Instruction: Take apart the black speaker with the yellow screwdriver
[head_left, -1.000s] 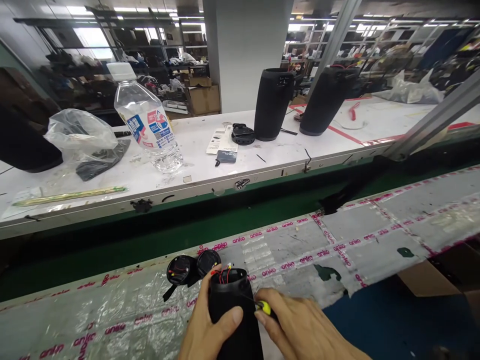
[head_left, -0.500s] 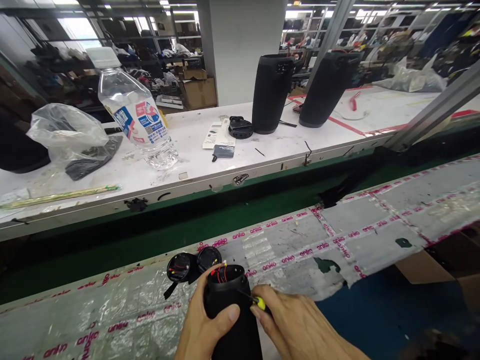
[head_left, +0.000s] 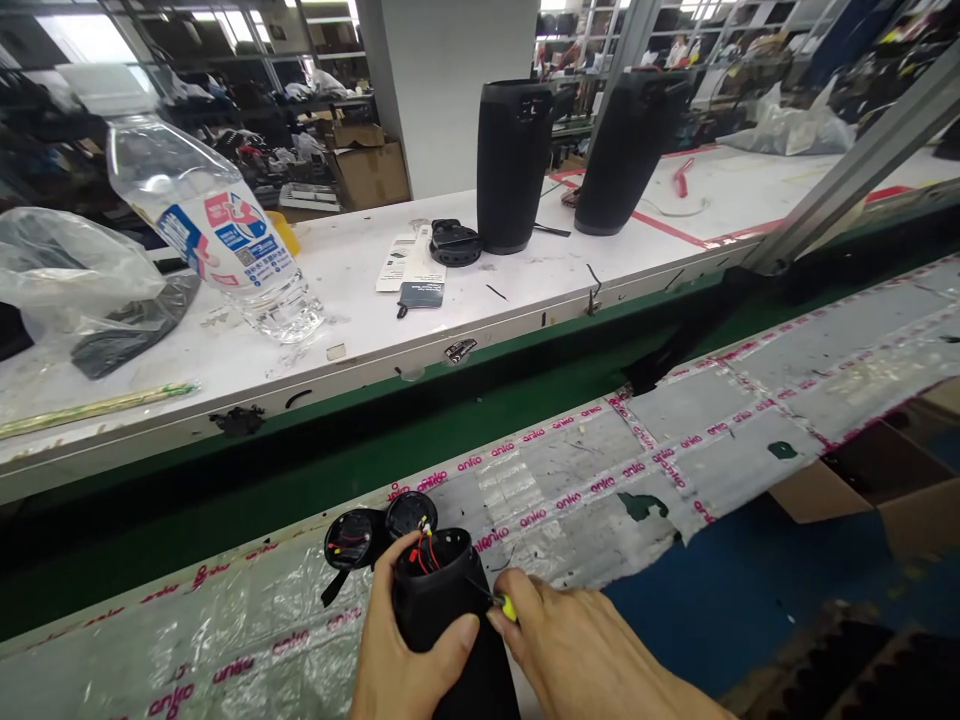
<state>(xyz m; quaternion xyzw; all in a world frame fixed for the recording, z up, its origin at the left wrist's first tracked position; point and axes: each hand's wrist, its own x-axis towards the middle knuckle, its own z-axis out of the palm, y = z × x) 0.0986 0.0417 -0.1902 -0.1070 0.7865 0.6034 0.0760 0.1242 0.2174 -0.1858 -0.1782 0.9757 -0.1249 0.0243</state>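
Observation:
A black cylindrical speaker [head_left: 426, 602] stands tilted in front of me, open at its top end. Red and black wires with small connectors [head_left: 424, 548] stick out of the opening. My left hand [head_left: 405, 655] wraps round the speaker's left side, its thumb across the front. Between thumb and fingers, my right hand [head_left: 559, 635] pinches a small yellow-handled screwdriver [head_left: 509, 607]. Its thin dark shaft points at the speaker's side just under the rim; the exact contact of the tip is hard to see. Two round black end caps [head_left: 351, 538] with wires lie just behind the speaker.
The near bench [head_left: 577, 540] is covered in plastic and printed tape. Beyond a green gap, a white bench [head_left: 360, 330] carries a water bottle [head_left: 232, 230], a plastic bag [head_left: 82, 270], printed cards [head_left: 405, 262] and two upright black speakers [head_left: 514, 165]. A metal post [head_left: 847, 150] slants at right.
The view has shifted, so the background sits further left and higher. Both hands keep their holds; the speaker's top has tilted slightly left, and the screwdriver stays by the rim.

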